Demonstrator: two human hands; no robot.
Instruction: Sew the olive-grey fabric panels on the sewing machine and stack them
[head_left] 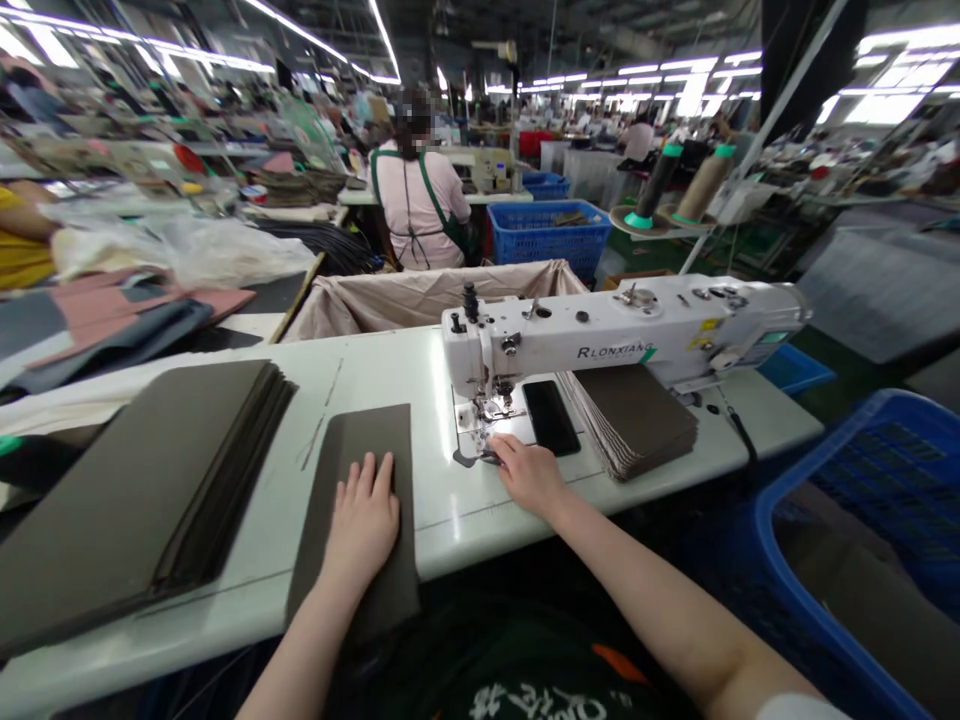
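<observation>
A dark grey-brown fabric panel (390, 450) lies on the pale sewing table (375, 370), its near end hanging over the front edge. My left hand (364, 515) rests flat on it with fingers spread. At the needle area of the white sewing machine (555, 335), my right hand (525, 470) has its thumb and index finger pressed together near the needle plate; what they hold, if anything, is too small to make out. A black phone (552, 417) lies just right of the needle plate.
A large stack of panels (150, 470) covers the table's left side. Smaller stacked pieces (637, 420) sit under the machine arm. A blue basket (780, 500) stands at the right. Behind are a cloth-lined bin (360, 300), thread cones (656, 185) and a seated person (420, 200).
</observation>
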